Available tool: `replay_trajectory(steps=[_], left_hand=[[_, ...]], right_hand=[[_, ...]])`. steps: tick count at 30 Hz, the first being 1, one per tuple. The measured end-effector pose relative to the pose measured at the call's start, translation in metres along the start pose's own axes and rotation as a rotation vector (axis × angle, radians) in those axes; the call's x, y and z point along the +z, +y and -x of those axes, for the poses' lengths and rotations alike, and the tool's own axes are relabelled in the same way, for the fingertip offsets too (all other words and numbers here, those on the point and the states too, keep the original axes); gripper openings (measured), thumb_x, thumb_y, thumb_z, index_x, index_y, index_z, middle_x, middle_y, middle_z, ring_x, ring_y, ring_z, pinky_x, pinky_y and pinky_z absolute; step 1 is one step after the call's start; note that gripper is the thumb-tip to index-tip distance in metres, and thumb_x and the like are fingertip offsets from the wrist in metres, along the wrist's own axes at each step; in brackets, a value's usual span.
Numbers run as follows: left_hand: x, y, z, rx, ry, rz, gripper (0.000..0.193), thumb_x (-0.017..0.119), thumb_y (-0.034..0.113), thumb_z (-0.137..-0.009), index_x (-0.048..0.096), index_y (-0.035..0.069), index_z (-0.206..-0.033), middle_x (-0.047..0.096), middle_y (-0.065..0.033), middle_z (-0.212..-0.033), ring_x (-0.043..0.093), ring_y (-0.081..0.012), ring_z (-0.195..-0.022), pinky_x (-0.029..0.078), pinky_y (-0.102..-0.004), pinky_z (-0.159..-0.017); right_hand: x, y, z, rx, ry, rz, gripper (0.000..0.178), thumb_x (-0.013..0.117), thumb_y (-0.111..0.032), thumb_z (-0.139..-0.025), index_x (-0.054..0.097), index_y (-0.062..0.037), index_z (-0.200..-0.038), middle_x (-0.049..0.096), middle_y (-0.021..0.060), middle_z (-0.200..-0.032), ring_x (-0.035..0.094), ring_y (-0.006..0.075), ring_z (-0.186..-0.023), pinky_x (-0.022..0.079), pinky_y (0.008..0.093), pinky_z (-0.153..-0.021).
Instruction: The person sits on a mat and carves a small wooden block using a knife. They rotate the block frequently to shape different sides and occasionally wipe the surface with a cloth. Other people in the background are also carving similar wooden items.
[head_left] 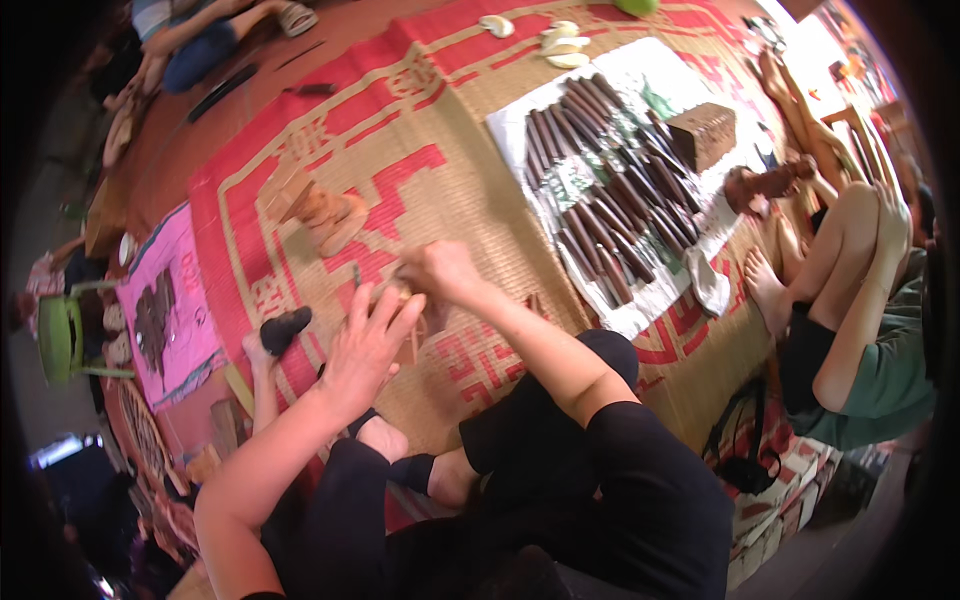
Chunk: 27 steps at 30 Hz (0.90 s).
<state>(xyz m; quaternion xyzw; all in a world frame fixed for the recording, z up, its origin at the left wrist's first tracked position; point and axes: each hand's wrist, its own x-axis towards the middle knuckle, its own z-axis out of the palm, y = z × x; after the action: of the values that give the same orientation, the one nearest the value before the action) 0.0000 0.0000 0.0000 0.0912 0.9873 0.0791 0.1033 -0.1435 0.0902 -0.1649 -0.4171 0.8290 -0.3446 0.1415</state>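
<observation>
My left hand [370, 350] is in front of me, its fingers laid over a small light-brown wooden piece [411, 347] that they partly hide. Just beyond and to the right, my right hand [442, 271] is closed, its fingers bent down against the top of the same piece. What the right fingers hold is hidden. A thin grey tip [357, 273] shows beside the left fingertips; I cannot tell what it belongs to. Farther off to the left, a carved light wooden figure [335, 222] stands on the red and tan woven mat [480, 225].
Rows of dark-handled carving tools [620, 205] lie on a white cloth [512, 125] at right, with a wooden block [703, 136]. A person [860, 310] sits beyond, near a dark carving [768, 186]. Pale slices [563, 45] lie at the back; a pink cloth [195, 330] lies left.
</observation>
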Motion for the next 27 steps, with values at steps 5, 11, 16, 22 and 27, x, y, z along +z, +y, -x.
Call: replay_trajectory(steps=[5, 11, 16, 22, 27], left_hand=[[0.003, -0.004, 0.002, 0.001, 0.054, 0.061, 0.095, 0.081, 0.002, -0.051, 0.037, 0.015, -0.134, 0.040, -0.0103, -0.126, 0.038, -0.0386, -0.122, 0.057, -0.0423, -0.081], [0.003, -0.014, 0.002, -0.073, 0.038, 0.151, 0.097, 0.081, -0.002, -0.051, 0.035, 0.015, -0.135, 0.039, -0.0112, -0.128, 0.037, -0.0406, -0.125, 0.054, -0.0445, -0.090], [0.009, -0.021, 0.000, -0.050, 0.052, 0.157, 0.097, 0.081, -0.003, -0.050, 0.034, 0.016, -0.133, 0.041, -0.0108, -0.126, 0.038, -0.0385, -0.123, 0.055, -0.0417, -0.088], [0.027, -0.024, 0.000, -0.045, 0.198, 0.107, 0.079, 0.075, 0.004, -0.062, 0.036, 0.017, -0.130, 0.043, -0.0088, -0.118, 0.043, -0.0363, -0.112, 0.057, -0.0404, -0.077], [0.028, -0.022, -0.002, -0.049, 0.181, 0.112, 0.090, 0.080, 0.001, -0.053, 0.037, 0.018, -0.130, 0.043, -0.0077, -0.120, 0.042, -0.0357, -0.116, 0.058, -0.0406, -0.080]], right_hand=[[-0.028, -0.026, 0.004, 0.178, 0.026, -0.180, 0.018, 0.062, -0.032, -0.081, 0.068, -0.0151, -0.081, 0.067, 0.0107, -0.072, 0.066, 0.0287, -0.065, 0.051, 0.0405, -0.060], [-0.021, -0.033, 0.009, 0.089, -0.030, -0.372, 0.019, 0.060, -0.031, -0.084, 0.069, -0.0152, -0.091, 0.067, 0.0137, -0.073, 0.066, 0.0295, -0.067, 0.050, 0.0403, -0.063], [-0.021, -0.017, 0.003, 0.108, 0.017, 0.020, 0.019, 0.059, -0.033, -0.085, 0.065, -0.0140, -0.083, 0.067, 0.0120, -0.071, 0.066, 0.0316, -0.067, 0.049, 0.0426, -0.062], [-0.024, -0.043, 0.013, 0.060, 0.021, -0.388, 0.017, 0.059, -0.029, -0.087, 0.067, -0.0143, -0.090, 0.067, 0.0120, -0.073, 0.066, 0.0284, -0.066, 0.049, 0.0375, -0.061], [-0.018, -0.018, 0.003, 0.068, 0.020, 0.135, 0.020, 0.060, -0.032, -0.086, 0.061, -0.0132, -0.080, 0.067, 0.0141, -0.074, 0.065, 0.0356, -0.067, 0.049, 0.0426, -0.059]])
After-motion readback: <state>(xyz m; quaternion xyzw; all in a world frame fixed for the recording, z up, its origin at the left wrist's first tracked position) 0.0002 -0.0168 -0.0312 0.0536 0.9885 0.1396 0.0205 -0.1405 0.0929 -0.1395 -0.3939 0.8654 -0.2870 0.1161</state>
